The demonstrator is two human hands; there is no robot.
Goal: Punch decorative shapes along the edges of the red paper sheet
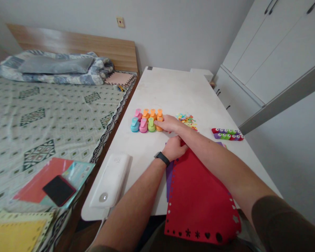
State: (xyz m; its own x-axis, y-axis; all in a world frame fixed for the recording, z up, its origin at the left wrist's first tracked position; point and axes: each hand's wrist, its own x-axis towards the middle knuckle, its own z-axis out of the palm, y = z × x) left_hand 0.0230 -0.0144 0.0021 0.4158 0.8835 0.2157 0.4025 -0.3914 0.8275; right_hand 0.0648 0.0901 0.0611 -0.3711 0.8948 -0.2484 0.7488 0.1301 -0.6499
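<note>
A red sheet (pixel 199 192) with punched shapes along its edges hangs toward my lap over the near table edge. My left hand (pixel 174 148), with a dark band on its wrist, is closed on the sheet's far edge. Crossing over it, my right hand (pixel 169 123) has its fingers around an orange craft punch (pixel 160 127) at the right end of the front row. Beside that punch stand a green punch (pixel 151 125), a pink punch (pixel 143 126) and a blue punch (pixel 134 125). More orange and pink punches form the row behind.
Colourful paper bits (pixel 187 120) lie right of my right hand. Two rows of small owl-like figures (pixel 228 134) sit farther right. A purple sheet (pixel 169 175) lies under the red one. A white power bank (pixel 111 180) with a cable rests at left, beside the bed (pixel 68 115).
</note>
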